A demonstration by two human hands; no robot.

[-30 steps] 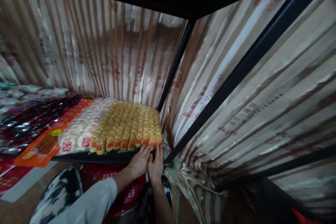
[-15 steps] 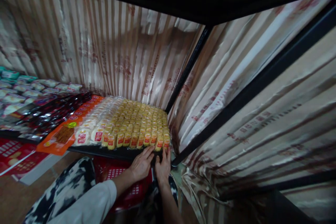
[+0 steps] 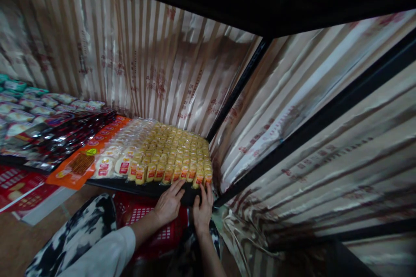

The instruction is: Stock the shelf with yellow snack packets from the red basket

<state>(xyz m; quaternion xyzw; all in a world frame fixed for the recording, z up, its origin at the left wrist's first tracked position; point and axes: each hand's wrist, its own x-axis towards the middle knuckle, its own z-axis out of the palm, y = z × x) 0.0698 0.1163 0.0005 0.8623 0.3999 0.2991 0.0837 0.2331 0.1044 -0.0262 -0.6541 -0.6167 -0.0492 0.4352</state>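
Rows of small, yellow, clear-wrapped snack cakes (image 3: 172,151) with red-and-orange labels stand packed together at the right end of a black shelf (image 3: 136,188). My left hand (image 3: 169,202) is at the shelf's front edge, fingers stretched toward the front row and nothing visibly held. Close by on the right, my right hand (image 3: 203,211) has its fingers extended up, the tips at the front cakes in the corner. Whether the fingertips press on the wrappers is hard to see. Left of the yellow cakes are rows of white round wrapped cakes (image 3: 104,165).
An orange snack bag (image 3: 76,166), dark shiny packets (image 3: 74,136) and white-and-green packets (image 3: 19,114) continue leftward. A black post (image 3: 238,88) and striped curtain (image 3: 156,60) border the corner. A red basket (image 3: 139,214) is below the shelf.
My left hand has shifted slightly left along the front row, away from the right hand. The right hand stays near the corner cakes, its fingers a little more spread. The view has tilted slightly.
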